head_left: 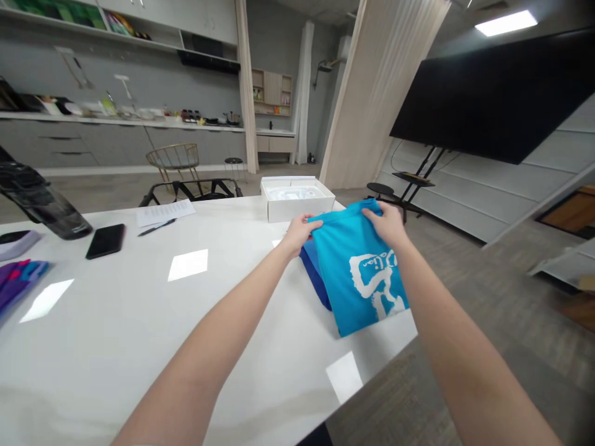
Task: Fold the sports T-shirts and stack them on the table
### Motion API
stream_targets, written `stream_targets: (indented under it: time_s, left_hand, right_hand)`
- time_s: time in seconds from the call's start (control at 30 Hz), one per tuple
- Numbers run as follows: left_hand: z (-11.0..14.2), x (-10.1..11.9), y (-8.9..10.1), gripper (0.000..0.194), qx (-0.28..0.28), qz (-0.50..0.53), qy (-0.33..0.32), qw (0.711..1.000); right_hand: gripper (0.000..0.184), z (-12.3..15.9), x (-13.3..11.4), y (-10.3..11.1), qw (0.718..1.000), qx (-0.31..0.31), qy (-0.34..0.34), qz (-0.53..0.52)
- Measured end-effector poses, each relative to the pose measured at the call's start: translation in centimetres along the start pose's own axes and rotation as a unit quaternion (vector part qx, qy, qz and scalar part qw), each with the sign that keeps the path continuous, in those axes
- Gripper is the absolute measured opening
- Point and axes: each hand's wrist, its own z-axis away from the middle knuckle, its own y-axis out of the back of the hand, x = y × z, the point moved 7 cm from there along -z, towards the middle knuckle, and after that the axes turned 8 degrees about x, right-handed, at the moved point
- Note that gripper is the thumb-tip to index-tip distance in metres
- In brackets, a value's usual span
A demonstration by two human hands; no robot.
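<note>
My left hand (300, 234) and my right hand (388, 224) both pinch the top edge of a cyan cloth (360, 288) with a white printed design. The cloth hangs slightly raised, and its lower end rests on the white table (139, 297). Beneath it and to its left lies a darker blue cloth (315, 275), mostly hidden by the cyan one. Whether these are garments or bags cannot be told from this view.
An open white box (297, 199) stands at the table's far edge. To the left lie a sheet of paper (166, 213), a pen (157, 227), a black phone (106, 241), a dark bottle (41, 201) and a purple patterned cloth (18, 285). The table's right edge drops to the floor.
</note>
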Motion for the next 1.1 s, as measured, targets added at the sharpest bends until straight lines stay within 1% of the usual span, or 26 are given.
stream_targets:
  time_s: [0.07, 0.1, 0.13, 0.17, 0.2, 0.23, 0.33, 0.37, 0.43, 0.47, 0.5, 0.53, 0.6, 0.63, 0.67, 0.7, 0.77, 0.83, 0.9, 0.93, 1.0, 1.03, 1.1]
  left_hand:
    - [-1.4, -5.3, 0.9, 0.044, 0.054, -0.076, 0.062, 0.994]
    - [-1.9, -7.1, 1.3, 0.044, 0.066, -0.103, 0.068, 0.990]
    - [-2.2, -8.5, 1.6, 0.045, 0.076, -0.122, 0.069, 0.987]
    - [-2.6, -9.2, 1.8, 0.044, 0.081, -0.135, 0.056, 0.986]
    - [-3.1, -9.3, 1.8, 0.043, 0.083, -0.140, 0.035, 0.986]
    - [-3.6, -8.9, 1.8, 0.041, 0.086, -0.139, 0.008, 0.986]
    - [-6.0, -6.0, 1.4, 0.036, 0.091, -0.120, -0.086, 0.985]
    - [-6.9, -5.0, 1.3, 0.034, 0.092, -0.112, -0.111, 0.983]
    - [-8.5, -3.9, 1.6, 0.032, 0.101, -0.118, -0.133, 0.979]
    - [-9.1, -3.9, 2.0, 0.034, 0.112, -0.138, -0.127, 0.976]
    - [-9.5, -4.5, 2.7, 0.038, 0.124, -0.172, -0.109, 0.971]
    - [-9.7, -5.3, 3.5, 0.044, 0.134, -0.219, -0.088, 0.962]
    - [-9.2, -7.2, 5.3, 0.054, 0.137, -0.328, -0.062, 0.933]
    - [-8.7, -8.0, 6.1, 0.055, 0.127, -0.378, -0.065, 0.915]
    - [-8.1, -8.7, 6.9, 0.055, 0.114, -0.416, -0.075, 0.899]
    - [-7.5, -9.2, 7.6, 0.052, 0.100, -0.440, -0.090, 0.888]
    - [-6.3, -9.6, 9.1, 0.046, 0.078, -0.453, -0.116, 0.881]
    - [-5.3, -9.5, 10.8, 0.039, 0.074, -0.443, -0.128, 0.884]
    - [-4.4, -9.1, 12.7, 0.034, 0.086, -0.437, -0.128, 0.886]
    - [-3.9, -8.8, 13.7, 0.032, 0.093, -0.437, -0.125, 0.886]
    - [-2.8, -8.1, 15.8, 0.030, 0.108, -0.439, -0.121, 0.884]
    - [-2.2, -7.7, 16.9, 0.028, 0.113, -0.439, -0.121, 0.883]
    - [-0.6, -6.8, 19.5, 0.025, 0.125, -0.441, -0.121, 0.880]
  right_hand:
    - [0.029, 1.1, 4.0, -3.8, 0.996, -0.059, -0.045, 0.053]
    - [0.029, 1.8, 5.6, -5.2, 0.992, -0.084, -0.062, 0.067]
    - [0.029, 2.5, 6.9, -6.1, 0.990, -0.098, -0.074, 0.074]
    - [0.030, 2.9, 7.8, -6.6, 0.989, -0.101, -0.079, 0.073]
    - [0.032, 3.0, 8.4, -6.8, 0.991, -0.093, -0.078, 0.064]
    - [0.034, 2.7, 8.6, -6.6, 0.993, -0.074, -0.072, 0.051]
    - [0.041, -0.1, 8.2, -5.6, 0.999, 0.006, -0.037, 0.009]
    - [0.044, -1.2, 7.9, -5.6, 0.999, 0.028, -0.027, -0.001]
    - [0.048, -2.9, 7.6, -6.6, 0.999, 0.048, -0.020, 0.001]
    - [0.049, -3.2, 7.7, -7.7, 0.999, 0.041, -0.029, 0.020]
    - [0.051, -3.2, 7.9, -9.1, 0.998, 0.016, -0.046, 0.051]
    - [0.055, -2.6, 8.4, -10.7, 0.993, -0.026, -0.070, 0.093]
    - [0.065, -0.5, 9.5, -13.9, 0.968, -0.130, -0.117, 0.183]
    - [0.069, 0.7, 9.8, -15.2, 0.953, -0.171, -0.127, 0.217]
    - [0.072, 1.8, 9.8, -16.1, 0.942, -0.197, -0.125, 0.242]
    - [0.072, 2.5, 9.5, -16.6, 0.938, -0.201, -0.112, 0.260]
    - [0.070, 3.1, 8.1, -16.7, 0.945, -0.164, -0.065, 0.277]
    - [0.066, 3.2, 5.7, -16.8, 0.958, -0.123, -0.012, 0.260]
    - [0.056, 3.6, 2.6, -17.6, 0.971, -0.122, 0.038, 0.201]
    - [0.048, 4.1, 0.8, -18.3, 0.975, -0.139, 0.059, 0.162]
    - [0.032, 5.9, -3.0, -20.3, 0.973, -0.199, 0.084, 0.086]
    - [0.026, 7.1, -5.1, -21.5, 0.966, -0.236, 0.088, 0.054]
    - [0.019, 10.2, -9.4, -23.8, 0.946, -0.310, 0.091, -0.001]
